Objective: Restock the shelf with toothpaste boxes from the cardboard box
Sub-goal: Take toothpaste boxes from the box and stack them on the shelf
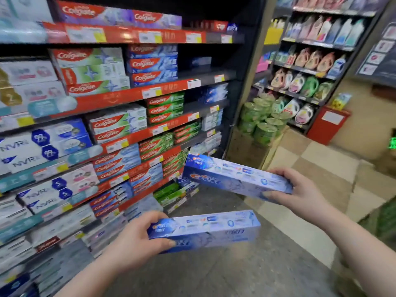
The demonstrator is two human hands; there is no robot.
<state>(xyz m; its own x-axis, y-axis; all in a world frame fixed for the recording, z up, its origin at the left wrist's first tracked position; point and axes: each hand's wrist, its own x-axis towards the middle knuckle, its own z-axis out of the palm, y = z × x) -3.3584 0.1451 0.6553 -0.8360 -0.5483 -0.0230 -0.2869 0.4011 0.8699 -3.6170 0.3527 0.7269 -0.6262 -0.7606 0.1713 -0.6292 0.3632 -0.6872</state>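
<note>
Two toothpaste boxes were in hand before the shelf (120, 99), one to each grip. The left grip (137, 236) was clasped round the shelf-side end of the lower box (210, 230), so the rest of that box ran away from the shelf towards the aisle. The right grip (300, 189) grasped the upper box (233, 179) by its end farther from the shelf, leaving the free end pointing at the shelf's lower tiers and close to them. Both boxes lay nearly level with their long axes roughly parallel, the upper one nearer the shelf. That made the right grip's box the likelier to go in first, though it would probably need swinging round to lie lengthwise like the Colgate boxes (150, 63) on the shelf. Each held box was long, slim and glossy blue, with a Crest logo and pale print, and looked intact. Blue stock (215, 93) of a similar look sat at the shelf's far end, a likely home for them. The cardboard box was out of view
</note>
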